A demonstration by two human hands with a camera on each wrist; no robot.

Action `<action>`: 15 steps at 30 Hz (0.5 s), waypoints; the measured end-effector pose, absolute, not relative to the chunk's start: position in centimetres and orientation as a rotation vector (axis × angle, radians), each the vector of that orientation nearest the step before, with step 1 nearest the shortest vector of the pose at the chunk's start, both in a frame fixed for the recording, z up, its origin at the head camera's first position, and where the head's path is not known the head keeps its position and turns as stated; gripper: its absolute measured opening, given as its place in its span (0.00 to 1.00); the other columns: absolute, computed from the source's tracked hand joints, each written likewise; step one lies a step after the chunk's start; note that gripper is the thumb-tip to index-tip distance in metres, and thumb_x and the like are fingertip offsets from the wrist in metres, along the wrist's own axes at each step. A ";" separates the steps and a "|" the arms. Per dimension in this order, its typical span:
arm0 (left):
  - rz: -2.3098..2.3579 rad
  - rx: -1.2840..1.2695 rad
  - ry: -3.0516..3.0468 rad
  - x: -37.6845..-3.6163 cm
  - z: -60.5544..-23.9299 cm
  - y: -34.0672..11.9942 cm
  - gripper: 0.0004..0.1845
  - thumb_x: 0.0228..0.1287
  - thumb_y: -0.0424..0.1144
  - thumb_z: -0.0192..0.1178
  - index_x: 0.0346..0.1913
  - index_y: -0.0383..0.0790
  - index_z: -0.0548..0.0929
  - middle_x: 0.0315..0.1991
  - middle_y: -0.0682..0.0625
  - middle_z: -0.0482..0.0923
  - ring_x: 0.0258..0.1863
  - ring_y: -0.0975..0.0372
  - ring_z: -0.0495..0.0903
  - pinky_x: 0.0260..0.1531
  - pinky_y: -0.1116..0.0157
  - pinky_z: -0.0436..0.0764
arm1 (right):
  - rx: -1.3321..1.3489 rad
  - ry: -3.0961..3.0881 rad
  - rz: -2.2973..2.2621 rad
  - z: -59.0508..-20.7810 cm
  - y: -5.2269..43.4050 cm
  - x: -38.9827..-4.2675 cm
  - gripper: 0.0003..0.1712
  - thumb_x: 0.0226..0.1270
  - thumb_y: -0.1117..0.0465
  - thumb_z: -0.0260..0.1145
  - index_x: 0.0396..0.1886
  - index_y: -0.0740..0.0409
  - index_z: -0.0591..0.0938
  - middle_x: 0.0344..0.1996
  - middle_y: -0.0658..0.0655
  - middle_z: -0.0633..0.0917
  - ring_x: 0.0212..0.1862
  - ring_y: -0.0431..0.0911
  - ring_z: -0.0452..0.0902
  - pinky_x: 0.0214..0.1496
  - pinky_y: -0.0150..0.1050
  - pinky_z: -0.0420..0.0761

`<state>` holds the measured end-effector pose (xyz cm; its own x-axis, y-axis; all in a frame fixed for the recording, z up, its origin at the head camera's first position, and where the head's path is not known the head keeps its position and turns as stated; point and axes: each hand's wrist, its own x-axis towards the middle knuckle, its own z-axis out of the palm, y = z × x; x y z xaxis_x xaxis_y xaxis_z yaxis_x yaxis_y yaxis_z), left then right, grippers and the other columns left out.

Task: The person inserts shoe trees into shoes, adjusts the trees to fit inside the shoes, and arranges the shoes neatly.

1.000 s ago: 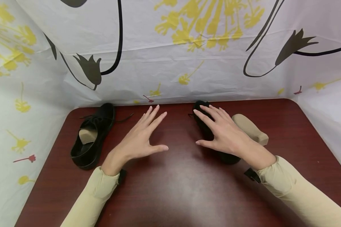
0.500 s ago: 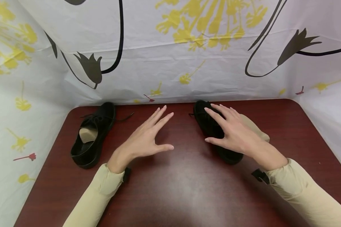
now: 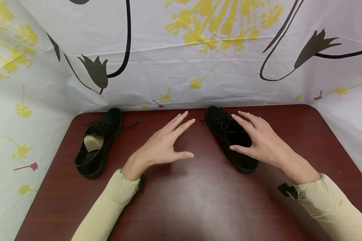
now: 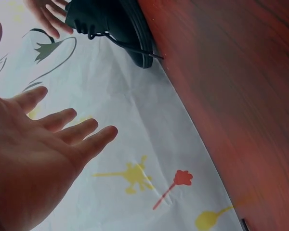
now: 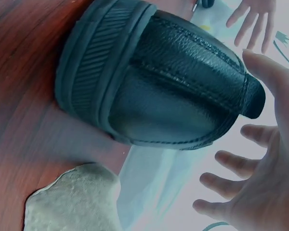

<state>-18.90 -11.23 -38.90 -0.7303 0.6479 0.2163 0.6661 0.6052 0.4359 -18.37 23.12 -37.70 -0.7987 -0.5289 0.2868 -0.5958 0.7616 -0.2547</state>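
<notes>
Two black lace-up shoes lie on a dark red table (image 3: 187,201). The left shoe (image 3: 96,144) holds a beige shoe tree (image 3: 92,142). My left hand (image 3: 178,140) hovers open over the table between the shoes, touching nothing. My right hand (image 3: 241,134) hovers open with fingers spread over the right side of the right shoe (image 3: 229,140). The right wrist view shows that shoe's heel (image 5: 154,91) and a loose beige shoe tree (image 5: 72,199) on the table beside it, which the hand hides in the head view. The left wrist view shows my left palm (image 4: 33,159) and the right shoe's toe (image 4: 111,24).
A white cloth printed with yellow flowers and black tulips (image 3: 181,67) walls the table at the back and on both sides. The shoes lie near the back edge. The table's front half (image 3: 199,214) shows bare wood.
Both hands have drifted to the right and a little farther back. My right hand has moved off the top of the right shoe, baring its opening, and now covers the loose beige shoe tree.
</notes>
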 end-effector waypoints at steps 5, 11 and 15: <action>-0.772 -1.176 -2.774 -19.0 -38.9 -10.5 0.52 0.58 0.71 0.60 0.80 0.60 0.50 0.80 0.59 0.35 0.79 0.59 0.42 0.66 0.48 0.67 | 0.875 -2.746 0.500 -37.9 24.1 -18.4 0.56 0.49 0.49 0.80 0.77 0.53 0.63 0.70 0.66 0.66 0.67 0.65 0.63 0.64 0.65 0.61; -0.762 -1.198 -2.768 -19.1 -38.7 -9.7 0.52 0.57 0.71 0.61 0.80 0.61 0.50 0.80 0.59 0.37 0.78 0.61 0.46 0.65 0.49 0.69 | 0.834 -2.756 0.502 -38.1 25.3 -18.3 0.57 0.47 0.48 0.81 0.76 0.52 0.64 0.70 0.66 0.67 0.68 0.62 0.63 0.66 0.69 0.57; -0.765 -1.216 -2.767 -19.2 -38.7 -9.0 0.53 0.56 0.72 0.61 0.80 0.61 0.50 0.80 0.58 0.37 0.78 0.60 0.46 0.64 0.50 0.70 | 0.787 -2.768 0.527 -38.2 26.1 -18.2 0.57 0.46 0.48 0.82 0.76 0.52 0.65 0.70 0.65 0.67 0.68 0.62 0.64 0.66 0.69 0.56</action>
<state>-19.24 -9.04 -38.73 -0.6957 0.6861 0.2128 0.6979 0.5754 0.4264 -18.21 26.12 -38.22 -0.8338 -0.4644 0.2984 -0.5416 0.7929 -0.2793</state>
